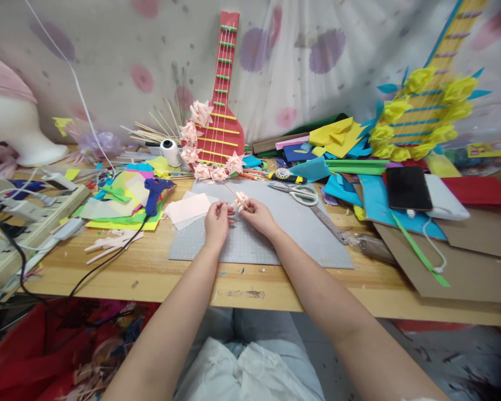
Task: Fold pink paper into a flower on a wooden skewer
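Note:
Over the grey cutting mat, my right hand pinches a thin wooden stick together with a small pink paper flower. My left hand is just left of the flower, its fingers loosely curled and partly apart. I see nothing held in it. Beside that hand, pale pink paper sheets lie across the mat's left edge. Scissors with light handles rest on the mat's upper right, near a metal ruler.
Behind the mat stands a red paper lute with pink flowers. A blue glue gun sits at left, its cord trailing past a power strip. At right are a phone, cardboard and a yellow-flowered instrument.

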{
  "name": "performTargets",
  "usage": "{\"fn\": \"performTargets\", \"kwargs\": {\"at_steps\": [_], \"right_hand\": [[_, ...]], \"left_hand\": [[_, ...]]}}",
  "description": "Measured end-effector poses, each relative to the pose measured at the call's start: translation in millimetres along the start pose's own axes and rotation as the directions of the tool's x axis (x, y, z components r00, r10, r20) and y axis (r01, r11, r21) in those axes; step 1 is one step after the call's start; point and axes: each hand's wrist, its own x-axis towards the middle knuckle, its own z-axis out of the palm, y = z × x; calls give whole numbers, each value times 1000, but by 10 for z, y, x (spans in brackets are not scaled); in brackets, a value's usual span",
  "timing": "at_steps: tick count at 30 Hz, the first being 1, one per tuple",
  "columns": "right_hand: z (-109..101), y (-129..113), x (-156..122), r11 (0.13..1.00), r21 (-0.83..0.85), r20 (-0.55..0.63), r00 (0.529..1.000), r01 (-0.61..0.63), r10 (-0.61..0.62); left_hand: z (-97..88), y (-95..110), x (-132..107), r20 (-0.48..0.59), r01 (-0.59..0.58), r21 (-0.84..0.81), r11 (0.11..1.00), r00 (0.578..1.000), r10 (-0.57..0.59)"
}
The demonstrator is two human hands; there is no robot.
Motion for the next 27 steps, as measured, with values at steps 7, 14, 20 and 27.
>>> {"fn": "performTargets", "kwargs": {"at_steps": [7,14,20,27], "right_hand": [[-4,0,-3,1000,-22,10,1000,10,-10],[-5,-15,-9,1000,-25,19,1000,2,-2],[-11,-47,-39,997,-64,53,998,46,-42],[-48,-125,-117,949,-294,46,994,113,-104]], "left_hand": [[-2,8,5,-21,9,-5,1000,1000,-9],[-1,21,8,-30,29,-18,999,999,-30],[-7,43,1,-32,35,-35,999,999,-36],[-4,176,9,-48,170,-75,983,984,-174]]}}
